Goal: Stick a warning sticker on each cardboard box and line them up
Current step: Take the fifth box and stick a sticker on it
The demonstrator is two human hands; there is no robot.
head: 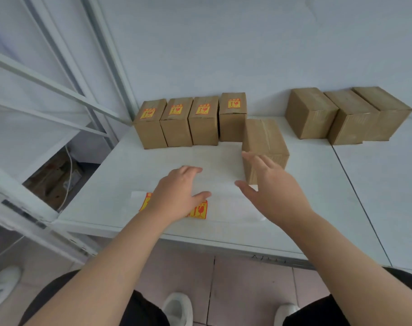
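Several cardboard boxes point(176, 123) stand in a row against the back wall, each with a yellow and red warning sticker point(234, 104) on top. One plain box point(263, 137) stands alone in front of the row's right end. My right hand point(270, 187) hovers open just in front of it, fingers spread, apart from it. My left hand point(179, 191) is open, palm down, over a white backing sheet point(230, 208) that carries two stickers point(199, 210), partly hidden under the hand. Three plain boxes point(346, 116) sit together at the back right.
The white table point(318, 208) ends at a near edge above a tiled floor, with a seam on its right side. A white metal shelf frame point(47, 109) stands to the left. My shoes and dark trousers show below.
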